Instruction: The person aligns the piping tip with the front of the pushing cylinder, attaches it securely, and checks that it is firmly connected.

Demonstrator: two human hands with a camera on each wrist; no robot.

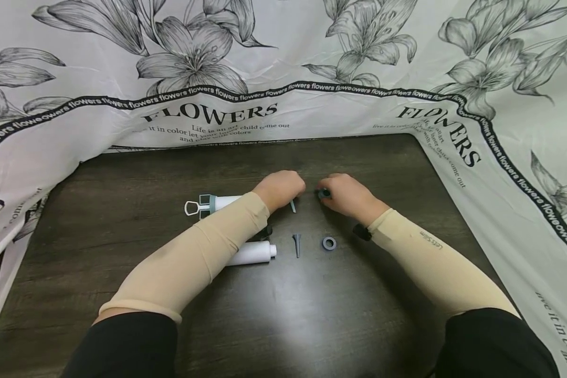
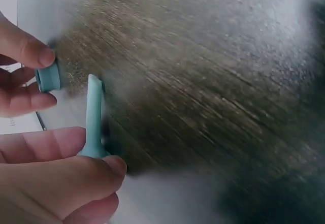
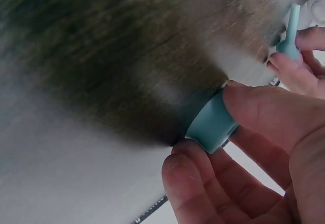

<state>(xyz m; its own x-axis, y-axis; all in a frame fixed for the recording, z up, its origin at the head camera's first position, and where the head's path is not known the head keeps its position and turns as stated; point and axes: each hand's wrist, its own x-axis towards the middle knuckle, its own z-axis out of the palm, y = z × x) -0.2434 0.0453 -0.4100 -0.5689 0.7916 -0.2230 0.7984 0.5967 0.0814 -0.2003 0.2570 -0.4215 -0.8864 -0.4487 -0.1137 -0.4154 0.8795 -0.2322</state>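
My left hand [image 1: 280,189] pinches a small teal nozzle [image 2: 93,112] between thumb and fingers, its narrow, slanted tip pointing away from the palm in the left wrist view. To its right, my right hand [image 1: 347,195] holds a short teal ring-shaped cap [image 3: 213,122] by its sides. Nozzle and cap are apart. On the table nearer the body lie a second, grey-blue nozzle [image 1: 297,245] and a grey-blue ring [image 1: 324,243] lying flat.
A white tube with a blue-grey collar [image 1: 212,202] and pull handle lies left, partly under the left forearm. Nearer is a white cylinder [image 1: 255,253] with a narrower neck. A black object [image 1: 265,233] shows between them. Flower-printed cloth [image 1: 312,113] borders the dark wooden table [image 1: 312,310].
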